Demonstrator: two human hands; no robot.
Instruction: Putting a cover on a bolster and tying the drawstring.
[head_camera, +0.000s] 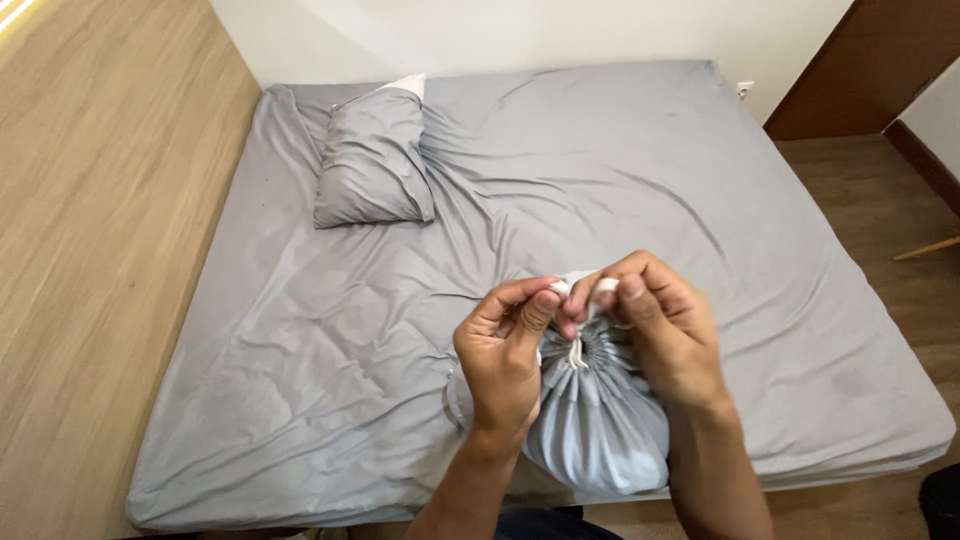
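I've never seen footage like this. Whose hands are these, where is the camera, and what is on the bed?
There is no machine here: these are a person's two bare hands, filmed by a camera worn on that person's head, looking down. That is why the arms come up from the bottom edge of the picture.

The left hand and the right hand meet over a grey cloth bag, gathered tight at its top. Both pinch the white cord at that gathered neck; each grip is closed on it.

Behind the hands lies a bed with a wrinkled grey sheet. One grey pillow lies near the far left corner. A wooden panel runs along the bed's left side, and a wooden floor shows at the right.
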